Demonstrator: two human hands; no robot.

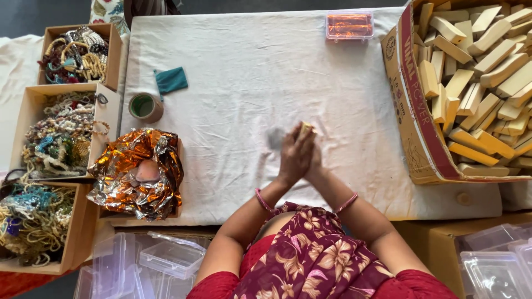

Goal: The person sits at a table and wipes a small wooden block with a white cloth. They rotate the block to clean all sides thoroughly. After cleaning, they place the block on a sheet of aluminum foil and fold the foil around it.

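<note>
My left hand (pixel 293 158) and my right hand (pixel 316 160) are pressed together palm to palm over the white cloth (pixel 249 72) at the table's middle. Between them they clasp a small pale yellow wooden block (pixel 306 129), whose top end sticks out above the fingertips. Both wrists wear pink bangles. A faint grey smudge marks the cloth just left of the hands.
An open cardboard box (pixel 413 127) of several wooden blocks sits at right. A clear case with orange contents (pixel 349 25) lies at the far edge. Tape roll (pixel 145 107), teal pouch (pixel 172 80), crumpled orange foil (pixel 138 171) and bead boxes (pixel 64 130) stand left. Clear plastic cases (pixel 166 260) sit below.
</note>
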